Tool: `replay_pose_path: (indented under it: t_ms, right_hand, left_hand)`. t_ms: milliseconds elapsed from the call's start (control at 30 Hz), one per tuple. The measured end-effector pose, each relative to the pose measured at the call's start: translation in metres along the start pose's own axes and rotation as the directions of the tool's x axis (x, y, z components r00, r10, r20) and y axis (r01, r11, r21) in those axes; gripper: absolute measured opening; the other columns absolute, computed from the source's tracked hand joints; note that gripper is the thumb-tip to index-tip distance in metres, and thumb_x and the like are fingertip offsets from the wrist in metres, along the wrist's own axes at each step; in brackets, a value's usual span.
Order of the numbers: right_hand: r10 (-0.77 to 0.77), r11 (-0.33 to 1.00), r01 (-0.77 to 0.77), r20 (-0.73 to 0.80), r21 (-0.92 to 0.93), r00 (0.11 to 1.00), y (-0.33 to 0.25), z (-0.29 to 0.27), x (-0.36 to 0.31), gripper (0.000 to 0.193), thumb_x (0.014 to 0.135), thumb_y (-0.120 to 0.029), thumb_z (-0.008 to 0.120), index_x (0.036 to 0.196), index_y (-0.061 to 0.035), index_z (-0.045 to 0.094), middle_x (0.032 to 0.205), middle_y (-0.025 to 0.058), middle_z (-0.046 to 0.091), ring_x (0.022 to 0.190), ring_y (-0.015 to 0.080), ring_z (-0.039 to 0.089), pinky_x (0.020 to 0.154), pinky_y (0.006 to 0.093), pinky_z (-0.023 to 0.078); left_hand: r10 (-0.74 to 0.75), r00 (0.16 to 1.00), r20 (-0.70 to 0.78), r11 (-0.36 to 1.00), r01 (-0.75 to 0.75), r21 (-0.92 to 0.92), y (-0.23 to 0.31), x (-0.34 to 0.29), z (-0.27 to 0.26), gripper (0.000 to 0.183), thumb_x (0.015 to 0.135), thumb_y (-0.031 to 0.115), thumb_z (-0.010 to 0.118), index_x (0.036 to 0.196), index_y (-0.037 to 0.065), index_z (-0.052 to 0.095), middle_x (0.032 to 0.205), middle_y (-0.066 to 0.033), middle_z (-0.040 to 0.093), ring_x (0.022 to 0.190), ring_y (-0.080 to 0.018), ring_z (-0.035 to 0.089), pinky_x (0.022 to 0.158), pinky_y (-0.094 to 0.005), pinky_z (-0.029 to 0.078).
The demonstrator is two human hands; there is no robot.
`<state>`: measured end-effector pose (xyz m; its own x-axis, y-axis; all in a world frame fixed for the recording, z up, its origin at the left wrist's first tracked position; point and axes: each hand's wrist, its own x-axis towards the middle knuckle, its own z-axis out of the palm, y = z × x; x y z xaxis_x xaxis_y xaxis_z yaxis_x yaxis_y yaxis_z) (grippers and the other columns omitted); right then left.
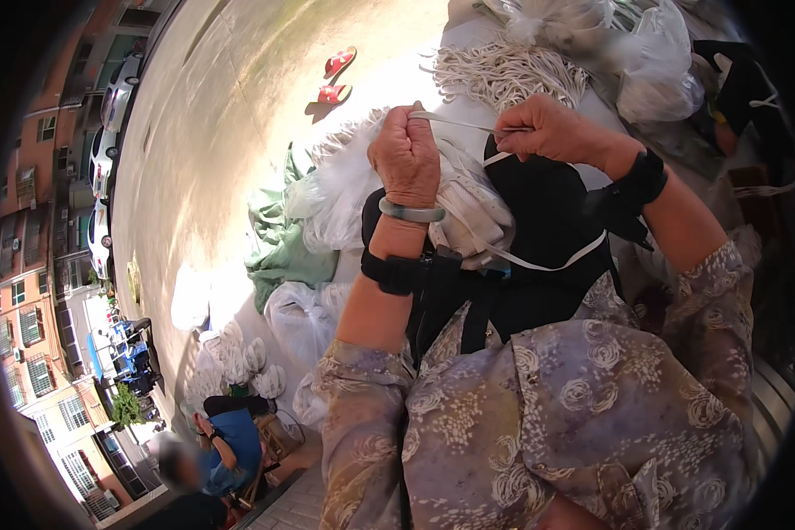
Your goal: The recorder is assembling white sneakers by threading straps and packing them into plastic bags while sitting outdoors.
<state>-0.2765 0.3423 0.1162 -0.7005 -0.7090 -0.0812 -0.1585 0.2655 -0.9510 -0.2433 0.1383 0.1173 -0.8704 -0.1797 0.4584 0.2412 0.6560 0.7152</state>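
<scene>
A flat white cord (458, 121) is stretched between my two raised hands. My left hand (405, 157) is closed in a fist around one end, with a bangle and a black strap on that arm. The fingers of my right hand (548, 132) pinch the cord's other end; a small dark thing shows at the fingertips, too small to name. Below the hands, a whitish cloth piece (473, 212) lies on the black cloth (539, 212) over my lap. From it a loose white strap (552, 267) curves across the black cloth.
Beyond my right hand lies a heap of white cords (512, 75), with clear plastic bags (658, 71) beside it. Left of my lap are a plastic bag (331, 208), a green cloth (269, 234) and white bundles (225, 358). Red slippers (334, 93) lie farther off. Another person (230, 450) sits lower left.
</scene>
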Motion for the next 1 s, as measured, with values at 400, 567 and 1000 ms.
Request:
replay_pose_path:
  t_ms: [400,567,1000]
  right_hand:
    - [0.041,0.961,-0.006,-0.12,0.276,0.992,0.046,-0.003,-0.044,0.021,0.087,-0.022,0.055,0.079,-0.0018,0.056,0.062,-0.0044,0.05,0.059,0.0025,0.047,0.056,0.0178,0.036]
    - [0.138,0.967,-0.114,-0.094,0.23,0.986,0.047,0.007,-0.047,0.019,0.085,-0.02,0.056,0.078,-0.0032,0.059,0.06,-0.0026,0.054,0.059,0.0042,0.046,0.056,0.0216,0.037]
    - [-0.099,0.978,0.054,-0.218,-0.2,0.971,0.086,0.018,-0.059,0.018,0.079,-0.02,0.059,0.082,-0.0029,0.063,0.076,0.0106,0.055,0.077,0.0264,0.056,0.067,0.0343,0.041]
  left_hand:
    - [-0.314,0.95,0.007,0.782,0.262,-0.566,0.048,0.089,-0.087,0.022,0.087,0.013,0.042,0.087,-0.005,0.056,0.081,-0.0168,0.06,0.073,-0.0219,0.059,0.069,-0.0299,0.05]
    - [-0.277,0.959,0.05,0.81,0.262,-0.524,0.06,0.109,-0.1,0.027,0.09,0.017,0.039,0.09,-0.005,0.056,0.085,-0.0184,0.061,0.076,-0.0227,0.059,0.073,-0.0305,0.05]
    - [-0.213,0.977,0.034,0.961,0.215,-0.175,0.099,0.159,-0.096,0.017,0.083,0.016,0.056,0.083,0.0,0.062,0.071,-0.0022,0.059,0.057,-0.0078,0.048,0.054,-0.0207,0.04]
